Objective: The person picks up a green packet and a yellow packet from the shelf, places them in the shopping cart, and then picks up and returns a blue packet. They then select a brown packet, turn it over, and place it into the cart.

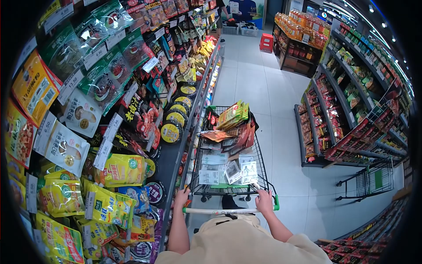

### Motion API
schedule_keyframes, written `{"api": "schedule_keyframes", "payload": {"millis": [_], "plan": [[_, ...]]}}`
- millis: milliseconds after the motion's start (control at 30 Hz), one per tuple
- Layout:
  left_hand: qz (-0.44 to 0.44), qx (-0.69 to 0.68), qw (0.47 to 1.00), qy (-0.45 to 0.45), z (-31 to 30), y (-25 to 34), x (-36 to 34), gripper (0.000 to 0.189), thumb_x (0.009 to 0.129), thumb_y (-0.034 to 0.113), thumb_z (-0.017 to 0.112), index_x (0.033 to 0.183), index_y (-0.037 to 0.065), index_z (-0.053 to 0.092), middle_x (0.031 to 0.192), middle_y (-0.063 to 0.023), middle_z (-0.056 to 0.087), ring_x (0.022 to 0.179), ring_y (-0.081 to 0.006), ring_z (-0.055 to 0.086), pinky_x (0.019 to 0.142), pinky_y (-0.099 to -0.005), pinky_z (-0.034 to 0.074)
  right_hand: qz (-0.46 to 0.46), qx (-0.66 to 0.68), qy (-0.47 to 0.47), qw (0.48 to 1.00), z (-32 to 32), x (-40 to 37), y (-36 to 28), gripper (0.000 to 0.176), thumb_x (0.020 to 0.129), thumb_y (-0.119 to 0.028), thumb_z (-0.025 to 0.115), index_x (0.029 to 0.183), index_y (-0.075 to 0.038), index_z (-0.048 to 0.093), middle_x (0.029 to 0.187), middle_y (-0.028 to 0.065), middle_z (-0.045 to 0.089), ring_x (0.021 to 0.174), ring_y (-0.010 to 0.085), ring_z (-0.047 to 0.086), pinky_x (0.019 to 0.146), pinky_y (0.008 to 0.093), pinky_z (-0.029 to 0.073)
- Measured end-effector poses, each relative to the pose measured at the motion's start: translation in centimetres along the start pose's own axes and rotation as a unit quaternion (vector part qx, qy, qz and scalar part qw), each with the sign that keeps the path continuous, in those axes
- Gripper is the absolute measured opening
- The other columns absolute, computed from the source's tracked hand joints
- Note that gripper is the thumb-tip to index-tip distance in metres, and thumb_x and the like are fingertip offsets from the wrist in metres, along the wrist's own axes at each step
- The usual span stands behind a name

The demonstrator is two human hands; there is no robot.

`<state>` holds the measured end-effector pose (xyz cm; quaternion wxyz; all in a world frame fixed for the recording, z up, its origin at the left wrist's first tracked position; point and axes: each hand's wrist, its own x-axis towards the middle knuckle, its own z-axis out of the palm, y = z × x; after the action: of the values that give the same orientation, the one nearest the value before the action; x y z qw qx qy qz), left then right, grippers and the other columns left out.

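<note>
Both my hands are on a wire shopping cart (263,176) with a pale handle bar (224,210) and green end pieces. My left hand (180,198) is closed on the cart's left end, close to the shelf edge. At the right end, my right hand (264,201) is closed around the cart beside the green corner. In the basket, yellow-green packets (233,115) lie on top of dark red-brown packets (247,134) toward the front. An orange pouch (217,135) rests beside them. Closer to me lie several white printed packs (249,172).
Shelves of hanging seasoning pouches (66,147) and round yellow-lidded tubs (171,132) run tightly along the left. To the right stand a shelf unit (338,105) and another cart (369,179). Ahead are a red step stool (266,42), bottle displays (303,28) and a person (222,11).
</note>
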<state>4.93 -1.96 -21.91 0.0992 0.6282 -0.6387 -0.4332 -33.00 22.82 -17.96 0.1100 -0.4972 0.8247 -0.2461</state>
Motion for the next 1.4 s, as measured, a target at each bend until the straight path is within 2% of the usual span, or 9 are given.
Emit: {"api": "schedule_keyframes", "payload": {"millis": [267,633,833,1100,1233,1267,1333,1367,1400], "plan": [[0.006,-0.023,1.000,-0.005,0.4,-0.7,0.7,0.043,0.095,0.038,0.057,0.102,-0.002,0.070,0.089,-0.0227,0.069,0.089,-0.0373,0.066,0.078,-0.0421,0.048,0.015,0.000,-0.017,1.000,-0.3,0.1,-0.1,0.029,0.082,-0.010,0.059,0.111,-0.007,0.063,0.115,0.0100,0.065,0.117,0.0268,0.057,0.115,0.0538,0.025],[-0.041,-0.123,0.991,-0.036,0.5,-1.2,1.0,0.039,0.095,0.036,0.060,0.107,0.001,0.072,0.091,-0.0124,0.073,0.086,-0.0195,0.066,0.080,-0.0335,0.048,0.011,-0.005,-0.007,1.000,-0.5,0.1,-0.5,0.031,0.081,-0.010,0.060,0.111,-0.007,0.063,0.115,0.0097,0.065,0.118,0.0262,0.056,0.115,0.0532,0.025],[-0.038,-0.150,0.987,-0.045,0.3,-1.2,1.3,0.041,0.094,0.038,0.062,0.105,0.000,0.073,0.088,-0.0088,0.072,0.085,-0.0153,0.065,0.080,-0.0309,0.048,0.009,-0.009,-0.006,1.000,-0.2,0.2,-0.5,0.031,0.081,-0.009,0.059,0.112,-0.007,0.062,0.114,0.0095,0.065,0.115,0.0269,0.057,0.115,0.0531,0.026],[-0.023,-0.109,0.993,-0.027,0.6,-2.0,1.3,0.042,0.092,0.038,0.065,0.102,-0.002,0.071,0.082,-0.0098,0.068,0.080,-0.0146,0.061,0.076,-0.0338,0.048,0.000,-0.012,-0.004,1.000,-0.3,0.2,-0.5,0.028,0.082,-0.010,0.060,0.110,-0.006,0.062,0.112,0.0097,0.065,0.115,0.0272,0.057,0.114,0.0532,0.027],[0.045,-0.027,0.999,-0.009,0.2,-1.6,1.5,0.041,0.092,0.032,0.064,0.115,-0.002,0.065,0.092,-0.0169,0.070,0.083,-0.0270,0.066,0.078,-0.0373,0.049,-0.010,-0.011,0.000,1.000,-0.1,0.3,-0.1,0.025,0.087,-0.013,0.059,0.110,-0.006,0.062,0.112,0.0102,0.065,0.113,0.0278,0.059,0.114,0.0542,0.026],[0.045,-0.024,0.999,-0.013,0.3,-1.2,1.7,0.041,0.092,0.032,0.064,0.115,-0.002,0.065,0.092,-0.0169,0.070,0.083,-0.0270,0.066,0.078,-0.0373,0.049,-0.006,-0.005,-0.001,1.000,0.0,0.3,-0.1,0.024,0.088,-0.014,0.059,0.110,-0.005,0.063,0.112,0.0103,0.066,0.113,0.0277,0.059,0.114,0.0544,0.026],[0.111,-0.042,0.991,0.065,0.7,-0.9,2.5,0.046,0.092,0.032,0.063,0.125,0.000,0.059,0.099,-0.0202,0.070,0.087,-0.0334,0.067,0.080,-0.0394,0.050,0.012,0.007,-0.015,1.000,-0.1,0.6,-0.2,0.022,0.091,-0.016,0.059,0.109,-0.005,0.064,0.113,0.0106,0.066,0.114,0.0276,0.059,0.114,0.0555,0.026],[0.111,-0.039,0.991,0.060,0.9,-0.6,3.2,0.046,0.092,0.032,0.063,0.125,0.000,0.059,0.099,-0.0202,0.070,0.087,-0.0334,0.067,0.080,-0.0394,0.050,0.018,0.008,-0.016,1.000,-0.1,0.5,-0.3,0.022,0.091,-0.016,0.059,0.109,-0.005,0.064,0.113,0.0106,0.066,0.114,0.0276,0.059,0.114,0.0555,0.026],[0.157,0.014,0.982,0.104,0.9,0.4,4.1,0.048,0.092,0.032,0.063,0.127,0.000,0.058,0.100,-0.0203,0.070,0.090,-0.0334,0.067,0.082,-0.0396,0.051,0.026,0.014,-0.016,0.999,-0.2,0.7,-0.6,0.022,0.090,-0.015,0.060,0.109,-0.005,0.064,0.113,0.0106,0.066,0.114,0.0278,0.059,0.114,0.0559,0.026]]}}
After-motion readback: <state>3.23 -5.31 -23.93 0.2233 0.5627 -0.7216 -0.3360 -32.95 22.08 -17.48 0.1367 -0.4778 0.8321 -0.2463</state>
